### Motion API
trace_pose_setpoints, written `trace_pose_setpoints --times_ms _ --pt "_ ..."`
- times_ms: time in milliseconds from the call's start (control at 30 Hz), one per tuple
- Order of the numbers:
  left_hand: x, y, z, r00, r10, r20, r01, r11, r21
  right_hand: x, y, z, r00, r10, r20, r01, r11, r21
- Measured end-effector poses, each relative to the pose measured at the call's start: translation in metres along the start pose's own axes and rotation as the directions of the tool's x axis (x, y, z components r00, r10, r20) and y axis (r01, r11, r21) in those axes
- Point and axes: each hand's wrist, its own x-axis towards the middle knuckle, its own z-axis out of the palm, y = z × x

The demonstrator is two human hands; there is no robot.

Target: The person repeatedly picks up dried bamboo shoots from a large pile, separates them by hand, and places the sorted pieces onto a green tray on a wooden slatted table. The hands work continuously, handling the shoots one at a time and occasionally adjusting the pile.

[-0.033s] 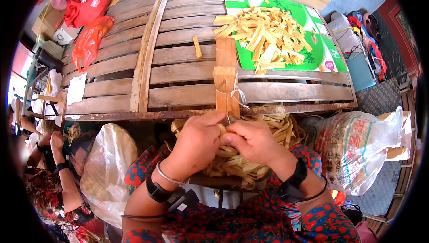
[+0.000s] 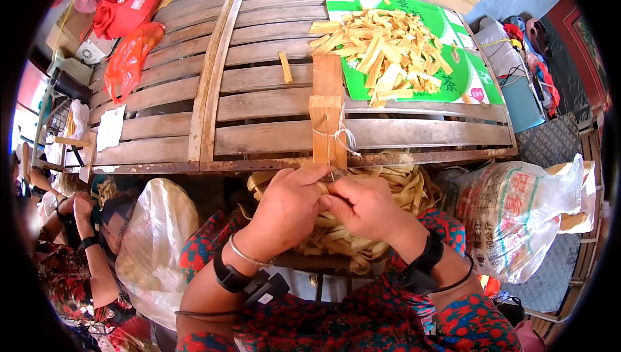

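Observation:
My left hand [image 2: 288, 206] and my right hand [image 2: 372, 206] meet just below the table's front edge. Fingers and thumbs of both are pinched on a pale yellow fibrous strip [image 2: 323, 189], mostly covered by them. Directly beyond the fingertips, a wooden block [image 2: 326, 116] juts over the edge, with white string [image 2: 349, 142] tied round it. A thin upright wire or needle shows at its near end; whether the strip touches it I cannot tell. Under my hands lies a heap of long pale strips [image 2: 346, 242]. Short yellow pieces [image 2: 388, 54] are piled on a green printed sheet [image 2: 482, 70].
The slatted table [image 2: 259, 106] spans the front, with one loose yellow piece [image 2: 285, 68] on it. Red bags [image 2: 129, 6] lie at the far left. Filled plastic sacks stand left [image 2: 158, 235] and right [image 2: 511, 216] of my lap. Another person's arm [image 2: 94, 248] is at left.
My hands have shifted slightly, with the right fingers and thumb a little closer to the left hand. Everything on the table looks unmoved.

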Motion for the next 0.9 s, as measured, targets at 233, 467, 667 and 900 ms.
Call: trace_pose_setpoints --times_ms 233,467,667,900 --pt "-0.002 -0.006 -0.023 0.939 -0.304 -0.162 0.063 0.614 -0.787 -0.011 0.007 -0.004 0.816 0.240 0.526 -0.578 0.380 0.722" --pt "-0.004 -0.010 -0.023 0.806 -0.482 0.343 0.471 0.172 -0.865 -0.006 0.007 0.004 0.741 0.311 0.595 -0.629 0.011 0.778" --pt "-0.006 -0.010 -0.005 0.722 -0.567 0.397 0.463 -0.030 -0.886 -0.001 0.014 -0.007 0.730 0.548 0.407 -0.637 0.333 0.695" --pt "0.015 -0.045 0.034 0.688 -0.713 0.134 0.510 0.343 -0.789 0.027 0.049 0.003 0.891 0.357 -0.282 -0.336 0.934 0.123"
